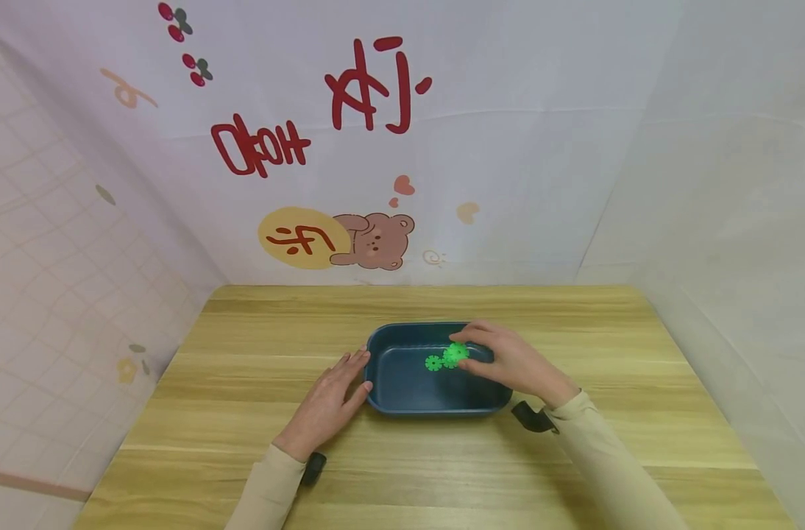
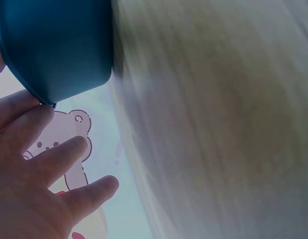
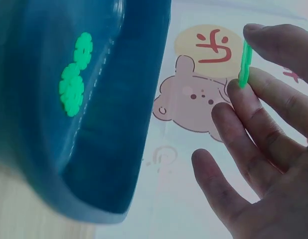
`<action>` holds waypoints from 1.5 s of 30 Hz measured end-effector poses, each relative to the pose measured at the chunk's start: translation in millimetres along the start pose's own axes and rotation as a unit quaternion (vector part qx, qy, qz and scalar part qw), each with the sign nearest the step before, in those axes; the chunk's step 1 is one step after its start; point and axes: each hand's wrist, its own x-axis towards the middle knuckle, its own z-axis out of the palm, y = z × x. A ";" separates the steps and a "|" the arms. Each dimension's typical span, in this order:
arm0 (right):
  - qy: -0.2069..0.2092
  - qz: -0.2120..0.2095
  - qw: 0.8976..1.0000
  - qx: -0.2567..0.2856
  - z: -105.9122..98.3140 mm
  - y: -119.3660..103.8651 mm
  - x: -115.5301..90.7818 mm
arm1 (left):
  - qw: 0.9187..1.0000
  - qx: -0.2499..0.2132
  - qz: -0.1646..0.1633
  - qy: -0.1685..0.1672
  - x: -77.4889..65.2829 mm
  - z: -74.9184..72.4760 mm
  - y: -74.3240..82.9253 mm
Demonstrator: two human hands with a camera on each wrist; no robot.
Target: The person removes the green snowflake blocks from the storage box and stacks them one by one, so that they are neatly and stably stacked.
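Note:
My right hand [image 1: 516, 362] is above the right half of a dark blue tray [image 1: 402, 386]. Between its thumb and fingertips it pinches a green snowflake building disc [image 3: 245, 64], seen edge-on in the right wrist view; the other fingers are spread. On the tray floor lie several more flat green discs [image 3: 83, 51], close together and partly overlapping. My left hand [image 1: 326, 403] is at the tray's left end, its fingers extended and spread. In the left wrist view some of its fingertips [image 2: 42, 113] touch the tray's rim, and two fingers stand away from it.
The tray stands on a wood-grain table [image 1: 277, 324]. Behind the table hangs a white cloth [image 1: 528, 162] printed with a bear, hearts and red characters; cloth walls also rise on the left and right. Black wrist mounts [image 1: 531, 417] sit by both sleeves.

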 end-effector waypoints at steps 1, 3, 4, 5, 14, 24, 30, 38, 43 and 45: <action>0.003 0.000 1.000 0.000 -0.2 0.8 -1.7 | 1.000 0.001 0.000 0.001 0.0 0.1 0.0; 0.010 0.001 1.000 0.005 -0.8 2.5 -4.5 | 1.000 0.001 0.001 0.001 0.0 0.0 0.4; 0.013 0.001 1.000 0.008 -1.0 3.7 -5.9 | 1.000 0.001 0.001 0.002 0.1 0.0 0.5; 0.016 0.000 1.000 0.009 -1.1 4.9 -7.3 | 1.000 0.000 0.000 0.001 0.1 0.0 0.7; 0.036 0.015 0.999 0.015 -0.8 14.9 -20.9 | 1.000 -0.002 0.000 -0.001 0.6 -0.7 0.5; 0.052 0.047 0.997 0.013 1.9 29.1 -38.3 | 1.000 -0.002 -0.002 -0.005 1.2 -1.4 1.4; 0.072 0.048 0.996 0.019 3.2 40.2 -48.1 | 1.000 -0.005 -0.001 -0.003 0.3 -1.1 1.5; 0.091 0.058 0.994 0.016 -0.9 50.3 -60.0 | 1.000 -0.005 -0.004 -0.008 0.0 -1.7 1.9; 0.107 0.061 0.992 0.003 -4.1 56.1 -67.8 | 1.000 -0.005 -0.003 -0.007 0.6 -1.0 1.2; 0.110 0.064 0.992 -0.002 -5.6 57.8 -71.1 | 1.000 -0.006 -0.003 -0.008 0.7 -0.8 0.9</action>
